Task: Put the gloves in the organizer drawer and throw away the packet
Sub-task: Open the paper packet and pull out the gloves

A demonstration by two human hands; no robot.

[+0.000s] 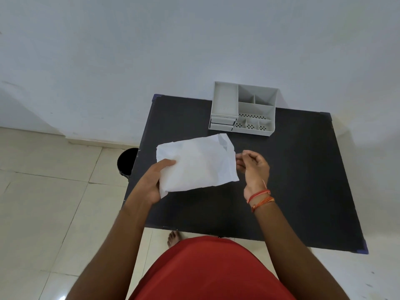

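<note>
A crumpled white paper packet (199,163) is held above the black table (303,180). My left hand (154,182) grips its lower left corner, thumb on top. My right hand (253,167) hovers just off the packet's right edge, fingers loosely curled, and I cannot see anything held in it. No gloves show; whatever the packet holds is hidden. The grey organizer (243,109) stands at the table's far edge against the wall, with two small drawers (222,123) shut at its front left.
A black round bin (126,162) stands on the tiled floor by the table's left edge. A white wall runs behind the table. My bare foot (173,238) shows under the near edge, above my red garment.
</note>
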